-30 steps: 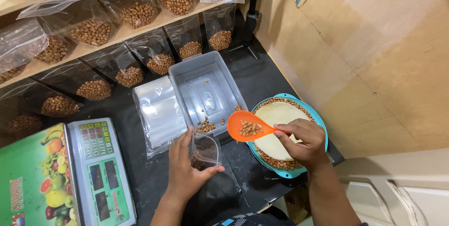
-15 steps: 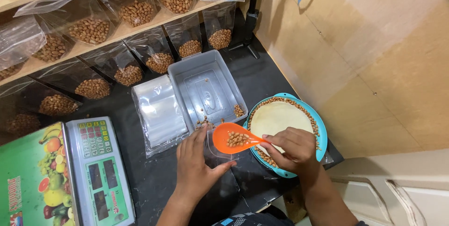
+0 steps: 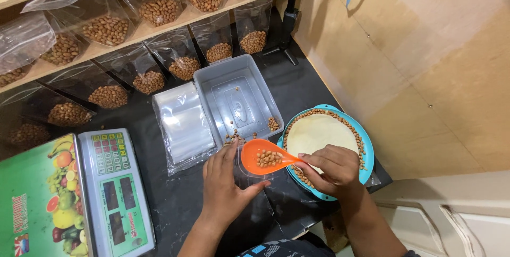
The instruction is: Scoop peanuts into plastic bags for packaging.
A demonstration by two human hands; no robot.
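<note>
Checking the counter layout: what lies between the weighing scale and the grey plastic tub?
Head view: a stack of clear plastic bags lies between the scale and the tub.

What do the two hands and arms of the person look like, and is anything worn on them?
Both the left hand and the right hand are bare: no gloves, and no rings or watch that I can see. Both forearms are uncovered up to the picture's bottom edge, so no sleeves show. No markings are visible on them.

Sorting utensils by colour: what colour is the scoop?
Orange scoop, in the head view.
</note>
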